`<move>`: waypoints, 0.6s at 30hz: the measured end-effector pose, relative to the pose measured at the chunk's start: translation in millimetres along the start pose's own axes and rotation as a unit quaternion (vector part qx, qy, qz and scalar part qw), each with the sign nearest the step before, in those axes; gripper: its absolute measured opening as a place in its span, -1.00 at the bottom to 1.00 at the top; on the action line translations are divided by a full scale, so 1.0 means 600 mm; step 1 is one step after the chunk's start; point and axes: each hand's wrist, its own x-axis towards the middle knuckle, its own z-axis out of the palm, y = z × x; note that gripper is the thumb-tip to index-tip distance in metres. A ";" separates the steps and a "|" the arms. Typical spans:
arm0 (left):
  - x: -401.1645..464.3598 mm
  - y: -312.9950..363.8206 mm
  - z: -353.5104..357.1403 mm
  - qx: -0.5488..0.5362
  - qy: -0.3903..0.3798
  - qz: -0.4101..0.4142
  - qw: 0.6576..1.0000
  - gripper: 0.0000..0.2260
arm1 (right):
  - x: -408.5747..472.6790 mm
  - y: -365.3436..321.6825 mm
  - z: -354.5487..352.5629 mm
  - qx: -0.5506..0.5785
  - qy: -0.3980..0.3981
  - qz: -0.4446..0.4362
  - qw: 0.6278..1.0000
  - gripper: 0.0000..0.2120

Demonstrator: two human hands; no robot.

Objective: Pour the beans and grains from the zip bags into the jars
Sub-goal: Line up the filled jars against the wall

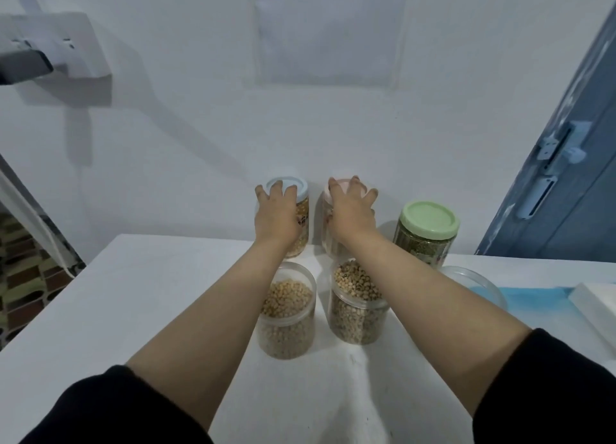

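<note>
Now our left hand (277,214) grasps the blue-lidded jar (297,210) and our right hand (351,210) the pink-lidded jar (333,237), mid-frame on the tabletop (133,310)

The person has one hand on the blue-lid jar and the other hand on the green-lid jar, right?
Not quite. The left hand does rest on the blue-lid jar, but the right hand is on the pink-lid jar, not the green one. The green-lid jar stands untouched further right, as the head view shows.
</note>
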 end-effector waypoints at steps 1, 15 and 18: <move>-0.001 0.002 -0.001 0.006 -0.003 -0.003 1.000 -0.41 | -0.001 -0.001 -0.002 -0.003 -0.006 0.001 1.000 -0.30; -0.035 0.163 -0.003 -0.013 -0.006 0.125 0.992 -0.43 | -0.093 0.129 -0.118 -0.132 -0.075 0.108 0.983 -0.22; -0.028 0.170 0.020 0.018 -0.019 0.116 0.993 -0.45 | -0.099 0.162 -0.107 -0.084 -0.093 0.110 0.986 -0.17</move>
